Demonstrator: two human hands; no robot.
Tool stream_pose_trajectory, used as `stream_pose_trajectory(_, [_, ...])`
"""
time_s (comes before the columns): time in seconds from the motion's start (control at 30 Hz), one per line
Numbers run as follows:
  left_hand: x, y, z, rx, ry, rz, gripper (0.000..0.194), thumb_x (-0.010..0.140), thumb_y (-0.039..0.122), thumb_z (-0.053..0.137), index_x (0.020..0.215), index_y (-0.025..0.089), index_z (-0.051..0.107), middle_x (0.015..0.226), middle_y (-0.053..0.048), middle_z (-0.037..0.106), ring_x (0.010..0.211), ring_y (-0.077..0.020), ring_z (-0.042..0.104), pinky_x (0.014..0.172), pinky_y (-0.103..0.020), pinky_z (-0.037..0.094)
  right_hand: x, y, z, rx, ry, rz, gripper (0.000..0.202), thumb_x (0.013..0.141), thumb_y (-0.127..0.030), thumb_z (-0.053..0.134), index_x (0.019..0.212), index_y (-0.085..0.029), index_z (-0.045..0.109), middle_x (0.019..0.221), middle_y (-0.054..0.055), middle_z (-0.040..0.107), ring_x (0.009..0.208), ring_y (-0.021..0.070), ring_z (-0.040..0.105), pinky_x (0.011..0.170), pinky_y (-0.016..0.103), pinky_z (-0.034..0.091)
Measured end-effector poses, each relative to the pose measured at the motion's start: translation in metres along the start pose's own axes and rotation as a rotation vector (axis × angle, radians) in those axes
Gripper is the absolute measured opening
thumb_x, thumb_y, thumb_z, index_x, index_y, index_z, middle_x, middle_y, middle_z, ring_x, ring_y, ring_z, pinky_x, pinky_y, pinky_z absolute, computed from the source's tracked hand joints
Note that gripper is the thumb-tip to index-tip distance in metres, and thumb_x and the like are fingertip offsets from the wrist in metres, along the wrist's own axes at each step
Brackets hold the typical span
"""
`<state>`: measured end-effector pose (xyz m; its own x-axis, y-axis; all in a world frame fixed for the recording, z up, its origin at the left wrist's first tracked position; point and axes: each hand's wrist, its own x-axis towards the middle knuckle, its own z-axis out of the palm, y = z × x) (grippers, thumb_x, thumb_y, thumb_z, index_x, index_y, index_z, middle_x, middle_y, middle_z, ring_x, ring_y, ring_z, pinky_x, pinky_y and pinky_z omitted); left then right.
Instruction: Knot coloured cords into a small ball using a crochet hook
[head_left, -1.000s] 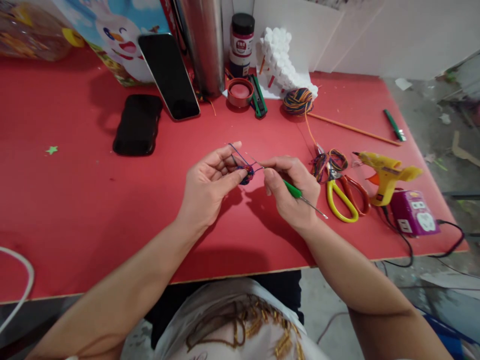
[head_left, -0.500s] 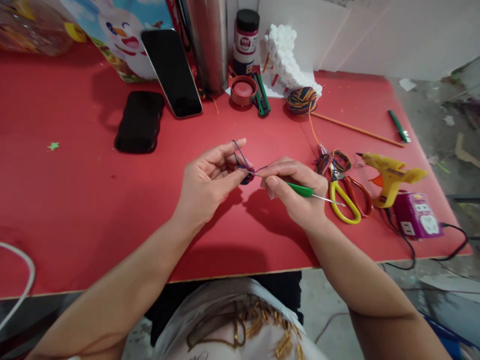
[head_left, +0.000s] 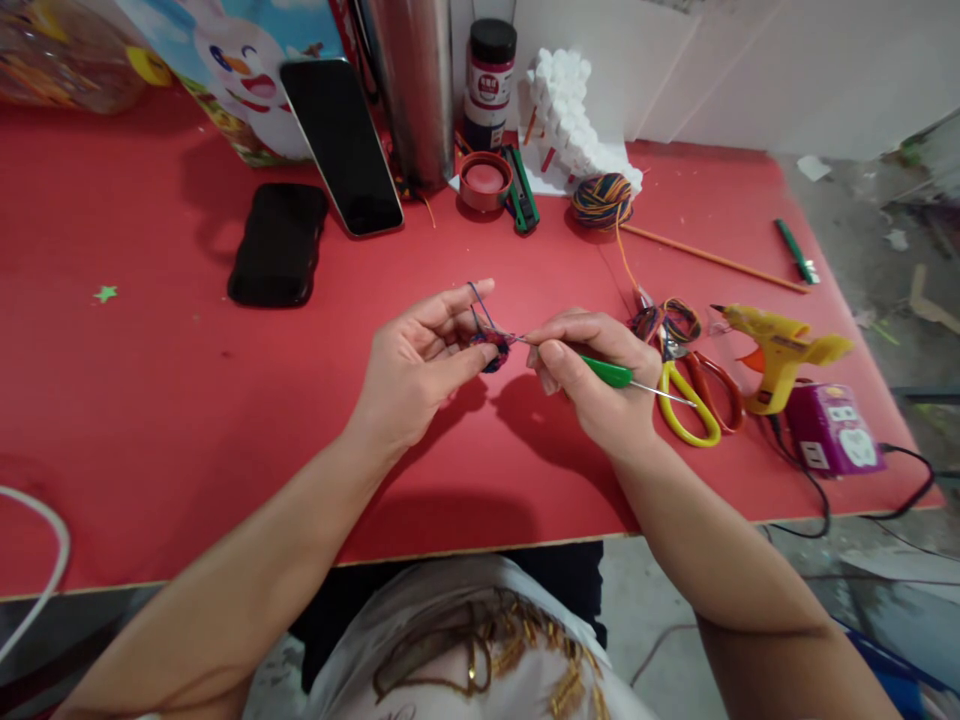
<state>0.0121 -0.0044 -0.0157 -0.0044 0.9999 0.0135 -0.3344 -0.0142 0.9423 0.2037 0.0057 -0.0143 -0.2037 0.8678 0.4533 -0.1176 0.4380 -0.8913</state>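
Between the thumb and fingers of my left hand (head_left: 424,365) is a small dark multicoloured piece of crochet (head_left: 493,354). A dark blue strand of yarn (head_left: 480,303) loops over the raised index finger. My right hand (head_left: 600,375) grips a crochet hook (head_left: 609,373) by its green handle, like a pencil. The hook's front end meets the right edge of the crochet piece; its exact tip is too small to make out. A second metal hook end sticks out behind the handle, over the yellow-and-red-handled scissors (head_left: 694,425).
A multicoloured yarn ball (head_left: 602,202) lies beyond my right hand, its strand running to a tangled yarn bundle (head_left: 681,320). A yellow glue gun (head_left: 784,355) and purple box (head_left: 834,430) stand right. Phone (head_left: 343,145), black case (head_left: 277,245), green cutter (head_left: 521,190) and steel flask (head_left: 412,90) are behind.
My right hand has shifted slightly right and tilted, with the crochet hook drawn back a little from the crochet piece. More of the piece shows beside my left thumb.
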Motion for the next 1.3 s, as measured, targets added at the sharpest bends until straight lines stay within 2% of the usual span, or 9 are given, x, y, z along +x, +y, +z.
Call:
stream_pose_trajectory(0.5, [-0.0010, -0.0027, -0.0009, 0.096, -0.040, 0.041, 0.056, 0.078, 0.009, 0.084, 0.132, 0.023, 0.077, 0.097, -0.003, 0.075, 0.089, -0.0158, 0.073, 0.086, -0.032, 0.064, -0.0004, 0.0005, 0.0001, -0.042, 0.023, 0.033, 0.009, 0.100, -0.028, 0.076, 0.103, -0.022, 0.081, 0.083, 0.001, 0.074, 0.059, 0.0090, 0.061, 0.057, 0.026, 0.053])
stream_pose_trajectory(0.67, [-0.0013, -0.0014, -0.0001, 0.103, -0.038, 0.028, 0.057, 0.078, 0.008, 0.084, 0.133, 0.023, 0.077, 0.096, -0.003, 0.075, 0.085, -0.0141, 0.072, 0.083, -0.030, 0.064, -0.0003, 0.0006, -0.0004, -0.030, 0.000, 0.044, 0.008, 0.099, -0.027, 0.076, 0.103, -0.021, 0.081, 0.083, 0.000, 0.074, 0.061, 0.0089, 0.063, 0.057, 0.025, 0.054])
stream_pose_trajectory(0.83, [-0.0007, -0.0007, -0.0005, 0.118, -0.038, 0.033, 0.060, 0.077, 0.008, 0.085, 0.133, 0.025, 0.076, 0.102, -0.004, 0.075, 0.089, -0.0146, 0.073, 0.081, -0.028, 0.064, -0.0008, 0.0015, -0.0006, -0.023, 0.003, 0.055, 0.007, 0.099, -0.027, 0.076, 0.103, -0.022, 0.081, 0.084, 0.000, 0.074, 0.062, 0.0089, 0.063, 0.059, 0.025, 0.053])
stream_pose_trajectory(1.3, [0.0013, -0.0045, -0.0032, 0.132, -0.063, 0.082, 0.060, 0.080, 0.007, 0.083, 0.136, 0.024, 0.075, 0.096, -0.002, 0.072, 0.089, -0.0119, 0.071, 0.083, -0.024, 0.064, -0.0013, -0.0015, 0.0003, -0.027, 0.019, 0.097, 0.010, 0.099, -0.030, 0.077, 0.102, -0.020, 0.080, 0.083, 0.001, 0.073, 0.061, 0.0088, 0.062, 0.059, 0.025, 0.052])
